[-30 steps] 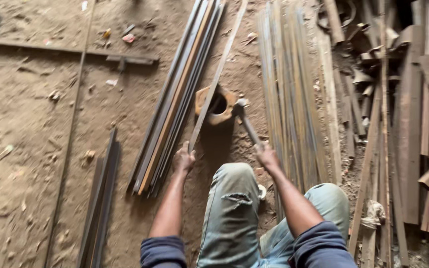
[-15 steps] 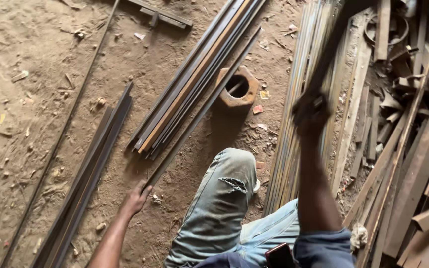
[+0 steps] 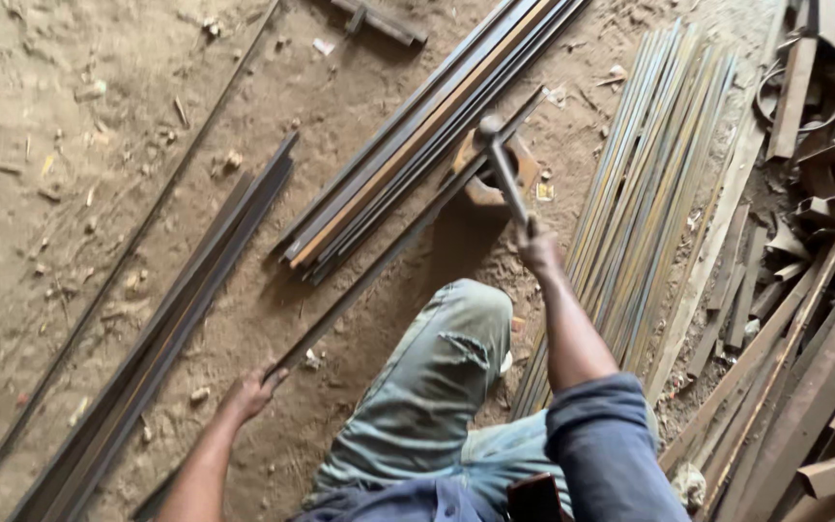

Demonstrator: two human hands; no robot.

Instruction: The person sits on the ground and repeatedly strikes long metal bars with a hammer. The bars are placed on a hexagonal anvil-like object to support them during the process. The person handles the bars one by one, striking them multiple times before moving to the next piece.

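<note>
- The long flat metal strip [image 3: 388, 253] lay slanted over the dirt floor [image 3: 70, 174], from the near left up to the far middle, and its far part rested across a rusty ring-shaped block [image 3: 524, 174] that served as an anvil.
- The left hand [image 3: 255, 389] held the near end of the strip, low by the floor; its fingers were closed around the strip.
- The right hand [image 3: 536, 244] had its fingers clamped on the handle of a hammer [image 3: 500, 164], and the hammer head was at the strip, just over the block.
- To do this step well, I judged that the blow should land flat on the part that sits on the block, not beside it, so the strip does not spring.
- The left hand should, I think, keep the strip pressed down and stay well apart from the hammer head; a loose hold could let the strip jump or turn.
- The person's knee in torn jeans [image 3: 446, 358] was between the two arms, near the strip.
- A bundle of flat bars [image 3: 408, 145] lay just left of the strip, another dark bundle [image 3: 176, 329] lay farther left, and thin rods [image 3: 640, 193] lay on the right.
- Scrap pieces of metal [image 3: 804, 290] were piled at the far right.
</note>
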